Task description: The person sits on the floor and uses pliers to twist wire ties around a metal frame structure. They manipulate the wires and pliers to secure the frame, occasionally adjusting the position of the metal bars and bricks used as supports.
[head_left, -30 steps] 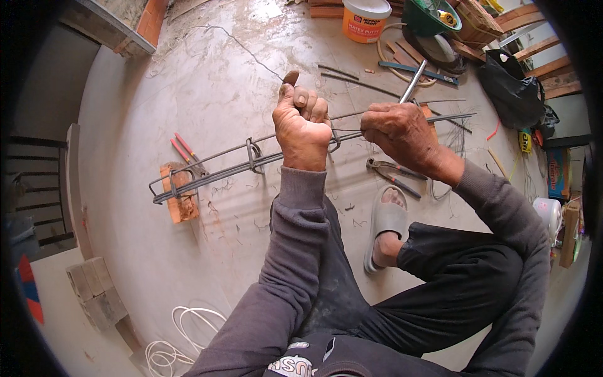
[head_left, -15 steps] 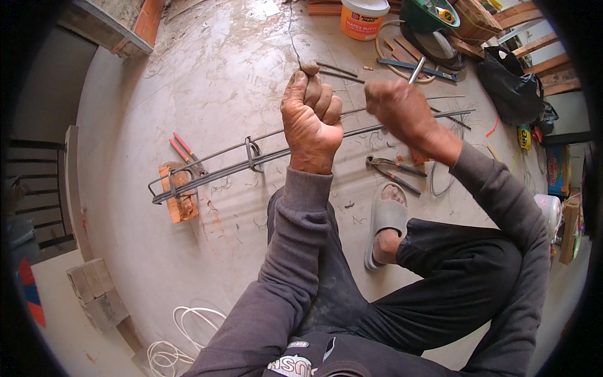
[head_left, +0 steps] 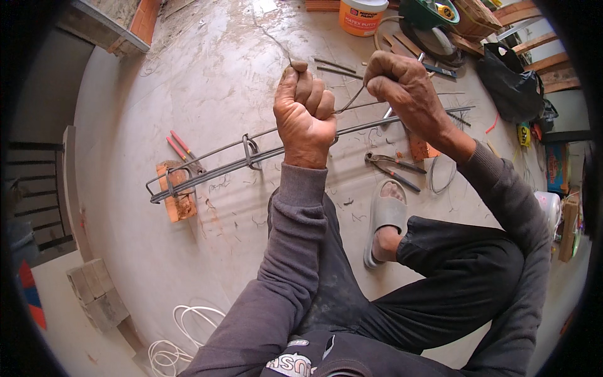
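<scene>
My left hand (head_left: 306,119) is closed in a fist round a thin dark wire (head_left: 271,38), which trails up and away across the floor. To its right, my right hand (head_left: 408,91) is closed on a silver metal rod (head_left: 387,119), parts of which show above and below the hand. A dark curved piece of wire (head_left: 353,99) spans the gap between my hands. Beneath them lies a long steel rebar frame (head_left: 220,168) with bent stirrups (head_left: 252,152). Its ends rest near a broken orange brick (head_left: 182,208) and another brick (head_left: 419,147); my left hand hides part of the bars.
Red-handled pliers (head_left: 180,146) lie by the left brick, and pincers (head_left: 396,171) near my sandalled foot (head_left: 389,213). Beyond are short steel bars (head_left: 338,70), an orange-and-white bucket (head_left: 361,19) and a black bag (head_left: 512,85). White cable (head_left: 182,327) coils at lower left.
My right hand has shifted up and turned, so the rod shows on its lower side and the curved wire comes into sight. My left hand has moved slightly left; the trailing wire now slants left.
</scene>
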Demonstrator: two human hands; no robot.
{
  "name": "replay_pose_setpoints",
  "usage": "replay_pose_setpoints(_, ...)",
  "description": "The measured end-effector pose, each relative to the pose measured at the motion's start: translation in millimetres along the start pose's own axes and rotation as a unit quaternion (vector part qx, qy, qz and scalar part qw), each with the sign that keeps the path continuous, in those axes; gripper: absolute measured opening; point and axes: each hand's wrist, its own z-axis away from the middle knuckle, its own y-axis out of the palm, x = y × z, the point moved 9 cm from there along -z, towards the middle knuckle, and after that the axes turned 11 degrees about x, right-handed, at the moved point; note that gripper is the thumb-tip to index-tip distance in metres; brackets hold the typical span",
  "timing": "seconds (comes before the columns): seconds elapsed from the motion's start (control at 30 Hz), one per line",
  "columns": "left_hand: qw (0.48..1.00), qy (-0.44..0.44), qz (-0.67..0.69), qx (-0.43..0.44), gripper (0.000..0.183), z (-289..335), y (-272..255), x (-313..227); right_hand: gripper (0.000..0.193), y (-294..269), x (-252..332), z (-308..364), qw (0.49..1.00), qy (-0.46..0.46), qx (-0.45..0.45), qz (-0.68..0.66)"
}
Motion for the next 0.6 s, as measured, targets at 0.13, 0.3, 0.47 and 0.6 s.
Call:
replay_pose_setpoints(0.13, 0.999, -0.025, 0.010, 0.042, 0.014, 3.2, 11.5, 7.5, 0.012, 6.5, -23.9, 1.8, 0.991, 0.064, -0.007, 0.116)
replay_pose_setpoints(0.3, 0.999, 0.001, -0.028, 0.018, 0.015, 0.9, 1.0, -4.5, 0.007, 59.3, -11.9, 18.3, 0.931, 0.031, 0.176, 0.320)
replay_pose_setpoints(0.47, 1.000, 0.014, -0.011, 0.001, 0.014, -1.1, -9.8, -11.0, 0.009, 62.3, 37.8, 23.9, 0.961, -0.107, 0.208, 0.149)
replay_pose_setpoints(0.6, 1.000, 0.013, -0.005, 0.003, 0.015, -0.2, -7.4, -7.0, 0.006, 33.4, 49.4, 10.1, 0.986, -0.108, 0.128, -0.003)
